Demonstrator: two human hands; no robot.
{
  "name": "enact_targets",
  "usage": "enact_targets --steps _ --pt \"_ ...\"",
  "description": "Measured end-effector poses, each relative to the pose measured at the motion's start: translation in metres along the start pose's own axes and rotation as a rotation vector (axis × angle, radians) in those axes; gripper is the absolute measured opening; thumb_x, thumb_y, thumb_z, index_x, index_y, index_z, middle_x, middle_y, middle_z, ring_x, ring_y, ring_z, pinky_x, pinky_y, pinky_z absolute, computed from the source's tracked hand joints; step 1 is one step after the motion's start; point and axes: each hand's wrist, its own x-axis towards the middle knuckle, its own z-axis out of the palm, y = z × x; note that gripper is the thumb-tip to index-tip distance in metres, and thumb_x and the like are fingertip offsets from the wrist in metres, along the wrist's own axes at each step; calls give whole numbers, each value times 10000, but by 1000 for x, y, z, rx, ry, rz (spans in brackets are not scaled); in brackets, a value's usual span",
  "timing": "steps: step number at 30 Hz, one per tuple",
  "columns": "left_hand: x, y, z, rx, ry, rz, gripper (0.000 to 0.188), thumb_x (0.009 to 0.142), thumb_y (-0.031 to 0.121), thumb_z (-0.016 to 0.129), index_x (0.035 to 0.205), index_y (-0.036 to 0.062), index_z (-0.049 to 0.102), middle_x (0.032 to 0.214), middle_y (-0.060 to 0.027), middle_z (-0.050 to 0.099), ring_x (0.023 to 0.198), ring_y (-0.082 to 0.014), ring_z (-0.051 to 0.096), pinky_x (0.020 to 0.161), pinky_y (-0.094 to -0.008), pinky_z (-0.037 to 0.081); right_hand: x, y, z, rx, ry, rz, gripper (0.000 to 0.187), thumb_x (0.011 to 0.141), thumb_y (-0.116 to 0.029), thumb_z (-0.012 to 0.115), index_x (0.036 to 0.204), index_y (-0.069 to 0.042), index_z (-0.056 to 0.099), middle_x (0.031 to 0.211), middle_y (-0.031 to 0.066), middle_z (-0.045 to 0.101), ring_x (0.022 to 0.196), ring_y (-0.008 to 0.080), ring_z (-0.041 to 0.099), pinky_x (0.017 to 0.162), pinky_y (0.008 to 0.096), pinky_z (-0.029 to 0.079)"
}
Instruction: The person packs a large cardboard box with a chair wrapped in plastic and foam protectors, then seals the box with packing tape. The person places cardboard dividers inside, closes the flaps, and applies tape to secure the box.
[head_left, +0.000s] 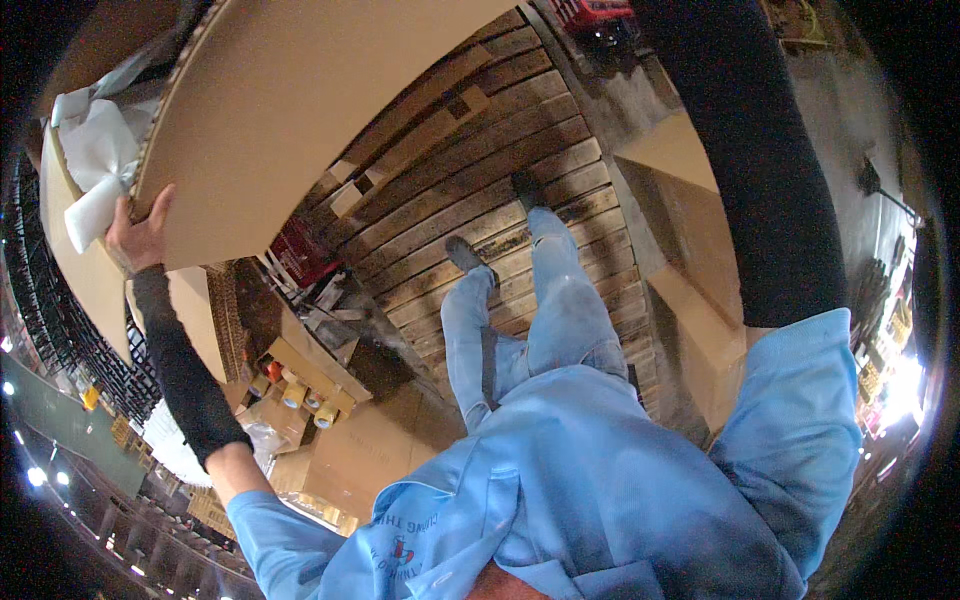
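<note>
A large brown cardboard sheet (290, 90) with a corrugated edge fills the upper left. At its lower left corner, my left hand (140, 235) grips the edge, with the thumb on the broad face and the other fingers partly behind it. White foam wrap (100, 145) bulges out beside that hand, against the cardboard. My right arm, in a black sleeve, stretches up past the top edge of the picture. The right hand lies outside the picture, so what it touches is hidden.
I stand on a wooden slatted platform (480, 190). Rolls of tape (295, 395) sit in a cardboard box at left, near a red crate (300, 250). Flat cardboard (690, 280) lies right of the platform. Another red object (590, 12) is at the top.
</note>
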Motion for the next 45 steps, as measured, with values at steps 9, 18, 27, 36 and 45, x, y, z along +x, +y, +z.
enact_targets --steps 9,18,27,36,45 --pt "-134 -168 -2 212 -259 137 732 817 445 842 1337 -26 633 1226 -215 706 1172 -368 657 1052 -420 483 -97 -90 112 -191 32 196 409 752 -419 724 913 -47 772 888 192 752 875 338 747 816 411 585" --pt "-137 71 -26 125 -51 -275 564 780 631 802 944 96 734 775 -130 729 718 -337 725 646 -437 551 -154 -109 38 -105 17 147 310 814 -329 693 919 -40 728 943 237 708 893 391 704 773 457 577" --pt "-249 -104 -57 69 -173 -4 708 726 739 734 932 66 653 857 -131 683 790 -356 670 707 -446 515 -267 -177 197 -264 268 56 308 628 -259 741 931 -214 778 720 116 697 680 362 696 650 458 574" --pt "-265 31 -84 156 17 -141 763 699 857 656 757 97 630 761 -75 639 735 -290 647 708 -433 488 -308 -155 131 478 115 37 304 821 -297 794 1030 -78 768 951 80 772 826 174 732 756 347 584" --pt "-273 96 -69 151 271 -224 681 776 696 733 1007 57 684 1187 -107 634 1151 -325 574 1008 -508 411 -311 -107 124 906 179 209 460 1030 -354 553 1291 21 607 1029 193 730 813 286 737 720 438 639"
